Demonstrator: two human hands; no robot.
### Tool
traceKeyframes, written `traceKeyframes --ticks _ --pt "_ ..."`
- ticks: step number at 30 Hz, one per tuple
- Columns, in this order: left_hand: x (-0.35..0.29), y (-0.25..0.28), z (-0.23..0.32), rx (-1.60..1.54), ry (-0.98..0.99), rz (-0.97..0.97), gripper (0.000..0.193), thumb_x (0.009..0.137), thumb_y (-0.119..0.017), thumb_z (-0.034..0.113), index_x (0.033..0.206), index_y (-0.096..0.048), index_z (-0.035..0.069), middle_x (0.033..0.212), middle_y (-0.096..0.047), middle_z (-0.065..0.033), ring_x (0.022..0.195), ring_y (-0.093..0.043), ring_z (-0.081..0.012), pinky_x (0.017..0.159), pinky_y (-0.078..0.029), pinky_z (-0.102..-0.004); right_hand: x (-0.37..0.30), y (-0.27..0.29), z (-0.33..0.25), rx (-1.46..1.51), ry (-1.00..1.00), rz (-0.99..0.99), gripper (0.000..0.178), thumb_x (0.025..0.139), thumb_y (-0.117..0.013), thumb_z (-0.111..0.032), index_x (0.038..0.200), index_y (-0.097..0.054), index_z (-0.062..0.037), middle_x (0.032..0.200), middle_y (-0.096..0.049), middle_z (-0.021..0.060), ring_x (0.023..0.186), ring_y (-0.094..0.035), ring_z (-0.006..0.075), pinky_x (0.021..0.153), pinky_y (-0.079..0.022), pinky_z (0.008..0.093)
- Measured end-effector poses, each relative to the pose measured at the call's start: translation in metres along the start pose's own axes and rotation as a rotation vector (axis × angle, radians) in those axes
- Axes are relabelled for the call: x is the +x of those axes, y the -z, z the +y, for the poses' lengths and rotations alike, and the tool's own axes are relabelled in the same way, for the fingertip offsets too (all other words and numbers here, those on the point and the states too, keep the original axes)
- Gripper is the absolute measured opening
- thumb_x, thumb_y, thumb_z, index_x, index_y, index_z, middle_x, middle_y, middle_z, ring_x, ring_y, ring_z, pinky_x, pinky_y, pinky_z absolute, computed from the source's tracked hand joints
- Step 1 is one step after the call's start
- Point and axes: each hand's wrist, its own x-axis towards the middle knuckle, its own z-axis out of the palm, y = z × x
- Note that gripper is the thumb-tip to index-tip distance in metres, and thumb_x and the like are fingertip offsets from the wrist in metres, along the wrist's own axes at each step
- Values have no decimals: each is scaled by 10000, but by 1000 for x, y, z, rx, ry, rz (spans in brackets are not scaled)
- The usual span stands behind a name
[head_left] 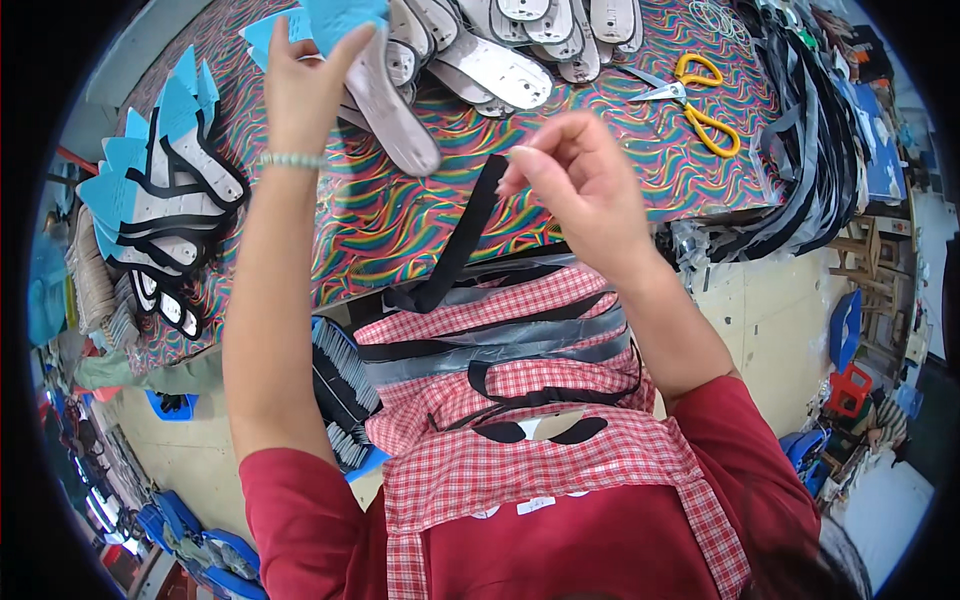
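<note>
Well left of the yellow-handled scissors on the patterned tabletop, the left hand is clamped on a blue-ended pale insole. The right hand, nearer the scissors, pinches a black strip. Pale insoles lie just left of the scissors.

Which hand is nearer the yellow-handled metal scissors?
The right hand. The yellow-handled metal scissors lie beyond it, to its right; the left hand is farther off, well to their left.
</note>
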Motion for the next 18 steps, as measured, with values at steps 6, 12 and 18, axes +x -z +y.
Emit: traceKeyframes --ticks 6,12,18 --pt "-28 33 37 -987 270 31 475 978 -488 227 1392 -352 38 1173 -586 -163 786 -583 -164 596 -527 -265 3 22 -22 -278 -40 56 159 897 -636 -137 962 -607 6 778 -604 12 740 -569 53 655 -468 221" --pt "-114 71 28 -970 262 -278 425 988 -434 329 1157 -522 -51 890 -615 -162 597 -571 -151 428 -459 -221 6 18 20 -1041 46 -54 268 822 -681 -279 900 -643 -25 855 -643 141 789 -632 299 687 -500 402" --pt "-176 49 43 -801 382 -165 311 885 -624 199 1072 -548 -38 817 -634 -123 660 -648 -206 540 -554 -310 -6 -9 3 -193 87 -169 192 858 -668 -170 915 -578 -10 860 -630 55 781 -627 155 701 -509 291"
